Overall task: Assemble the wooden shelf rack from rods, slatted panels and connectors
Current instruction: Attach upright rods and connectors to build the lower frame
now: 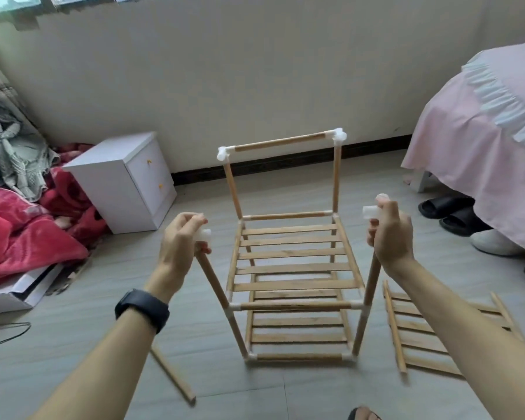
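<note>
Rack point(291, 268) stands half-built on the floor point(194, 344), with two slatted shelves in place. The left hand point(179, 247) has its grip curled round a white connector point(203, 234) atop the front left rod point(215, 286). The right hand point(391, 231) has its grip closed on a second connector point(372, 212) atop the front right rod point(372, 283). A spare slatted panel point(422, 331) lies to the right, and a loose rod point(172, 374) lies lower left. A white cabinet point(119, 180) and a pink-covered bed point(482, 131) stand further off.

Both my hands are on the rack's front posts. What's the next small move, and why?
Probably press both down until seated: left hand grips the left connector, right hand the right connector, atop the front posts, with no rod joining them yet. The loose rod on the floor likely goes there next.
</note>
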The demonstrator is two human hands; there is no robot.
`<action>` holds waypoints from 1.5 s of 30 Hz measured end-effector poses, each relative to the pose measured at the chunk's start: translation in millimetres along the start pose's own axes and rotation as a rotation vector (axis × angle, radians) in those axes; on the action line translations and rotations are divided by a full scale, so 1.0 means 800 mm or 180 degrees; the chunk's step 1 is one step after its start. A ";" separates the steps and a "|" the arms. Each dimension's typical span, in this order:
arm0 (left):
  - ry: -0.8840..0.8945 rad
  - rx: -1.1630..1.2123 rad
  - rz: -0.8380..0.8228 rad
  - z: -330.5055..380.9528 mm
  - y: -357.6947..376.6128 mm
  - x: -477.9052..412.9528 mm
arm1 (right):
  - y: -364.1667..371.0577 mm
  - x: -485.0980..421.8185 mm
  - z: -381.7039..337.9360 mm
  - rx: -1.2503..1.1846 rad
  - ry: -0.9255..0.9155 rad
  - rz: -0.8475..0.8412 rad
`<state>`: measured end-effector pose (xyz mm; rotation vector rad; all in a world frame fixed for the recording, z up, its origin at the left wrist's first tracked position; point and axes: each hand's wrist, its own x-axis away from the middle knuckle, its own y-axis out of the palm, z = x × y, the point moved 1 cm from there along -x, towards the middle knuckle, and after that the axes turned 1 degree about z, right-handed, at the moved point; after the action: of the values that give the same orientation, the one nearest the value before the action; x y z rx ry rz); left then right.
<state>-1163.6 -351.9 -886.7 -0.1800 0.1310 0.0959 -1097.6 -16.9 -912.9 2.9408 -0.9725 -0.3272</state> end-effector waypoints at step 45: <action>-0.2381 -0.1858 -0.0426 -0.361 -0.096 0.129 | 0.141 0.120 0.179 0.4066 -0.1142 -0.2770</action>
<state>-1088.6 -472.3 -1169.8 -0.7194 -0.6631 0.0606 -1118.6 -158.8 -1060.7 4.4501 0.5031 -0.2982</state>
